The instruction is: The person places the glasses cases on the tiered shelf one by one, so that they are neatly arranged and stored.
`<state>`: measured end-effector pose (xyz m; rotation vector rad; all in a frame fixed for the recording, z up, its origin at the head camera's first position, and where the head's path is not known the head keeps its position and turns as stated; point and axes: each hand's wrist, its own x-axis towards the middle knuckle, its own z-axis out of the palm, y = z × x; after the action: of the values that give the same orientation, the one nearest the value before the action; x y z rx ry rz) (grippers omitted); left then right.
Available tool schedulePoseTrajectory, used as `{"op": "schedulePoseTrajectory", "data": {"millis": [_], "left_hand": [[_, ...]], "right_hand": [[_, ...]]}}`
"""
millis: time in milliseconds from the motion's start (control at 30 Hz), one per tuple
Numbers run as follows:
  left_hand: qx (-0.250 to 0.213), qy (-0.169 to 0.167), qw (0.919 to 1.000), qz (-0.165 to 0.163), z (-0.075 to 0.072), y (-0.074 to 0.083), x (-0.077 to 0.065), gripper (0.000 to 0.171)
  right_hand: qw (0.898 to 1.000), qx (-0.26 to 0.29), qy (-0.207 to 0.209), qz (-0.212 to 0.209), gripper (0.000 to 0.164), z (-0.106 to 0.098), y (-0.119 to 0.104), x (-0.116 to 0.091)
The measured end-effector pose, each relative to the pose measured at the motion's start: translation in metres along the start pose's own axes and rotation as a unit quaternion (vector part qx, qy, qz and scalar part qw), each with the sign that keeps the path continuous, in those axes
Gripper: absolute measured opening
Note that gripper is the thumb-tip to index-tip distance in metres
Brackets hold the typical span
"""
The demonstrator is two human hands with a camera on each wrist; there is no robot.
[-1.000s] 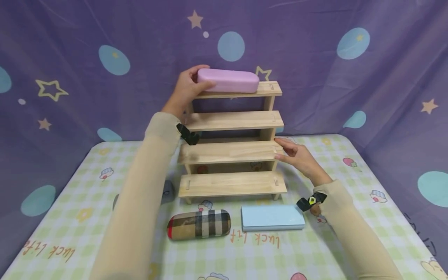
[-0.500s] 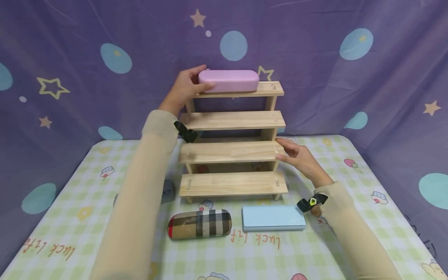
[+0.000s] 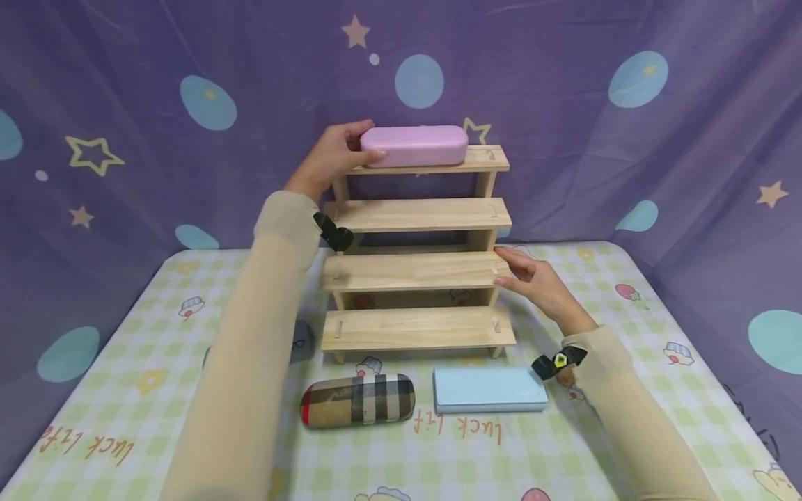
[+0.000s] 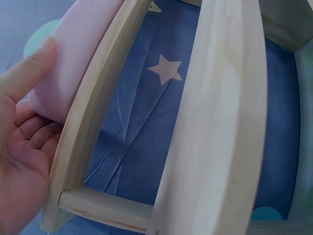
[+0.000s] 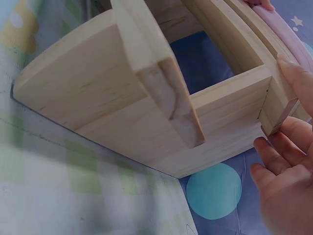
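Observation:
A pink glasses case (image 3: 413,146) lies lengthwise on the top board of a four-step wooden display shelf (image 3: 416,271). My left hand (image 3: 332,156) grips the case by its left end, thumb (image 4: 36,66) on the front and fingers round the far side. In the left wrist view the case (image 4: 80,54) sits along the board's edge. My right hand (image 3: 539,285) holds the right end of the shelf's second board from the bottom. The right wrist view has that thumb on the board's upper face and the fingers (image 5: 274,152) curled below its end.
On the checkered tablecloth (image 3: 363,466) before the shelf lie a plaid glasses case (image 3: 357,401) and a light blue case (image 3: 489,390). A grey case (image 3: 302,341) is partly hidden behind the left sleeve. A purple curtain (image 3: 539,104) hangs close behind the shelf.
The pink glasses case has shifted slightly to the right along the top board, with my left hand following on its end. My right hand keeps its hold on the shelf.

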<state>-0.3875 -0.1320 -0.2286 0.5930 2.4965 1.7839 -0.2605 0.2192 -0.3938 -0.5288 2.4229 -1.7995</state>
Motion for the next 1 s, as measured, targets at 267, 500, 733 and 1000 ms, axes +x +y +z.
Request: {"op": "schedulePoseTrajectory", "data": {"millis": [267,500,733,1000], "left_hand": [[0.007,0.018,0.9997,-0.017,0.003,0.003,0.001,0.073],[-0.007,0.039,0.9992,0.002,0.005,0.001,0.0,0.071],[-0.018,0.055,0.9983,0.003,-0.004,0.002,-0.009,0.074],[-0.027,0.068,0.9973,0.008,-0.024,0.005,-0.034,0.071]], "right_hand": [[1.0,-0.001,-0.005,-0.002,0.061,-0.001,-0.001,-0.001],[1.0,-0.015,-0.006,-0.001,0.062,-0.003,0.0,0.0],[1.0,-0.011,-0.006,0.002,0.061,0.0,-0.003,-0.002],[1.0,-0.024,-0.011,0.013,0.064,-0.001,-0.007,-0.003]]}}
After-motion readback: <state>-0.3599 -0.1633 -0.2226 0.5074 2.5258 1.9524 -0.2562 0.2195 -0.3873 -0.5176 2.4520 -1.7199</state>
